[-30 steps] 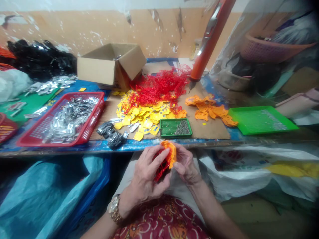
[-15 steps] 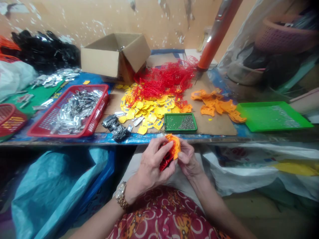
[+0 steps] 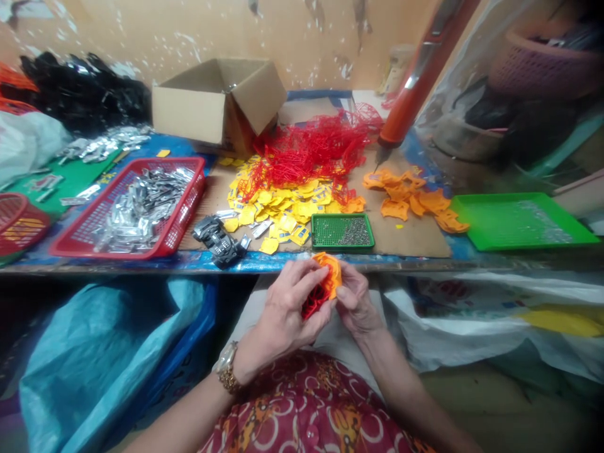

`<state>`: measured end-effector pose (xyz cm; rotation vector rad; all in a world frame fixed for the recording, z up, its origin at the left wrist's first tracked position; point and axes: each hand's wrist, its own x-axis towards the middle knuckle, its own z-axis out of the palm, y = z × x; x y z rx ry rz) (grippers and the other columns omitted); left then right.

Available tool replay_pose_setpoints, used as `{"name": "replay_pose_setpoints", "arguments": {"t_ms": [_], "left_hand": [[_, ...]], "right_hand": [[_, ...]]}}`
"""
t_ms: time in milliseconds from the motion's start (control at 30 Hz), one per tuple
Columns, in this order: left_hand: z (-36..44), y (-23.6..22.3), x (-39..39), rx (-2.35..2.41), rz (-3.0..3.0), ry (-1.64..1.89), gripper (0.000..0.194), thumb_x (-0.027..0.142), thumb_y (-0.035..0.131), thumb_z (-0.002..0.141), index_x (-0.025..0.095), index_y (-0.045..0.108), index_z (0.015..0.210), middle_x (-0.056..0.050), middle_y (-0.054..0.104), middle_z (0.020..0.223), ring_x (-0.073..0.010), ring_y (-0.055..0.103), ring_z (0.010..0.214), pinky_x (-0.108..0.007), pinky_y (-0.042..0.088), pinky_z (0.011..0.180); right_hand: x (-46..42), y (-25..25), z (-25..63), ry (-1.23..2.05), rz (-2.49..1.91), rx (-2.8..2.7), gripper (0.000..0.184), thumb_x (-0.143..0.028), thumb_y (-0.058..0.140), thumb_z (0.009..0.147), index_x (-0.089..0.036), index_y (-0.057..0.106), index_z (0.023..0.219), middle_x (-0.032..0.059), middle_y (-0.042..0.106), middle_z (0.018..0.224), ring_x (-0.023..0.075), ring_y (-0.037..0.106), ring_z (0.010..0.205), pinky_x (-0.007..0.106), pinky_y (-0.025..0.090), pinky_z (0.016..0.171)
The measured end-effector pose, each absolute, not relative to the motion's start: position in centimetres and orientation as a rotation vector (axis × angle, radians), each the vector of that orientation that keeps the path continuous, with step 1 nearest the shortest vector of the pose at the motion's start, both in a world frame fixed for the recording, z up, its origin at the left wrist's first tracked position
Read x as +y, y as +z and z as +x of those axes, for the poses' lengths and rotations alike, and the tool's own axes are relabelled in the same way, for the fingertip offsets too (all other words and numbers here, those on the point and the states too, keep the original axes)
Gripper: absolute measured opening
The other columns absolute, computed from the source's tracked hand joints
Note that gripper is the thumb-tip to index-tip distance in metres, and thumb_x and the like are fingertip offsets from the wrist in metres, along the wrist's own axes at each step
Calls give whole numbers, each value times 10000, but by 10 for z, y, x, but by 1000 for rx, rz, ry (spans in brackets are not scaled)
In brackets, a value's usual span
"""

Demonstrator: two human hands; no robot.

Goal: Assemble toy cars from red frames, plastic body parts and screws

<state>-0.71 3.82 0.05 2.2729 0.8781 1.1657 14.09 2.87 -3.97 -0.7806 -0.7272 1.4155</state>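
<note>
Just past the table's front edge, above my lap, my left hand (image 3: pixel 295 302) and my right hand (image 3: pixel 356 299) hold an orange plastic shell (image 3: pixel 334 277) between them. A red plastic frame (image 3: pixel 315 301) of thin bars sits against the shell's inner side, partly covered by my left fingers. My right thumb and fingers pinch the shell's right edge. On the table beyond lie a small green tray of screws (image 3: pixel 342 231), a black toy chassis (image 3: pixel 219 241), a pile of yellow pieces (image 3: pixel 283 204), a heap of red frames (image 3: pixel 316 151) and several orange shells (image 3: pixel 415 198).
A red basket (image 3: pixel 201 182) of silvery parts stands left, with a cardboard box (image 3: pixel 189 113) behind it. An orange electric screwdriver (image 3: pixel 415 88) hangs over the right side, its bit near the orange shells. A bright green tray (image 3: pixel 476 220) lies at far right.
The hanging screwdriver has swung slightly lower and to the right in view. Both hands keep the orange shell and red frame in nearly the same place.
</note>
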Motion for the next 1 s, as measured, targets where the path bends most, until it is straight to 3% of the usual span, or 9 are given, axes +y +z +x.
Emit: {"name": "replay_pose_setpoints", "arguments": {"t_ms": [433, 700, 1000], "left_hand": [[4, 8, 37, 1002, 2365, 1050, 373, 190, 597, 879, 135, 539, 1242, -179, 595, 1177, -278, 583, 1064, -455, 532, 883], [0, -4, 41, 828, 2076, 1004, 504, 199, 638, 851, 186, 491, 1333, -174, 425, 1352, -289, 465, 1294, -478, 455, 1052], [-6, -7, 54, 951, 1962, 961, 313, 206, 707, 792, 170, 596, 1082, -185, 467, 1355, -287, 536, 1233, -423, 479, 995]], "right_hand": [[31, -41, 141, 1367, -784, -693, 436, -396, 844, 638, -245, 736, 1033, 53, 743, 1079, 235, 689, 988, 408, 516, 1007], [32, -46, 145, 1321, -815, -706, 486, -352, 850, 646, -258, 724, 1105, 47, 732, 1154, 230, 685, 1062, 376, 544, 986], [32, -49, 143, 1367, -818, -781, 520, -259, 828, 669, -241, 703, 1173, 66, 692, 1246, 244, 659, 1141, 397, 535, 1026]]}}
